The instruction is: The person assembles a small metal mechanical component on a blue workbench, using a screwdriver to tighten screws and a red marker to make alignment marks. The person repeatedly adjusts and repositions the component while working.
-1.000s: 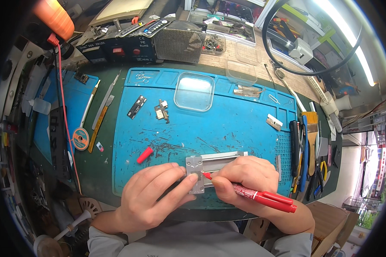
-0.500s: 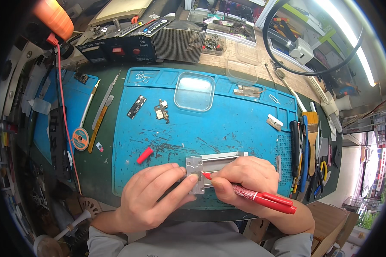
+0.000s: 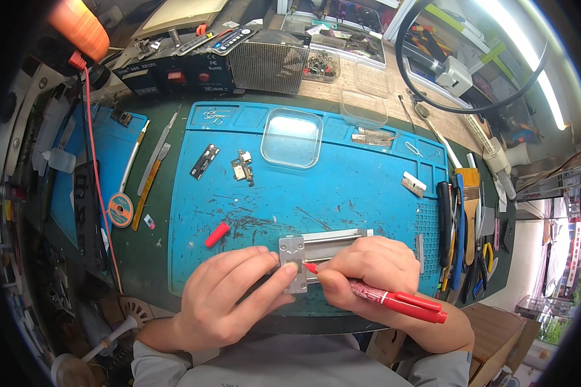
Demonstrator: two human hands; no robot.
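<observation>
My left hand [image 3: 229, 293] grips the end plate of a silver metal clamp fixture [image 3: 292, 244], thumb pressed on the plate's face. The fixture's rails stretch right across the blue mat [image 3: 329, 203], partly hidden behind my right hand [image 3: 376, 269]. That hand is closed around an uncapped red marker pen [image 3: 403, 304], held like a pencil. Its red tip meets the right edge of the plate, close to my left thumb. Left of the fixture lies the loose red cap [image 3: 217, 235].
Two small circuit boards, one black [image 3: 204, 161] and one irregular [image 3: 243, 169], lie beyond the cap. A clear plastic box [image 3: 292, 137] sits at the mat's back. Pliers and a brush [image 3: 470, 193] line the right side; a solder spool [image 3: 119, 209] and knives lie left.
The marker's tip has slid very slightly toward me along the plate's edge. Both hands keep the same hold, and the other things lie as before.
</observation>
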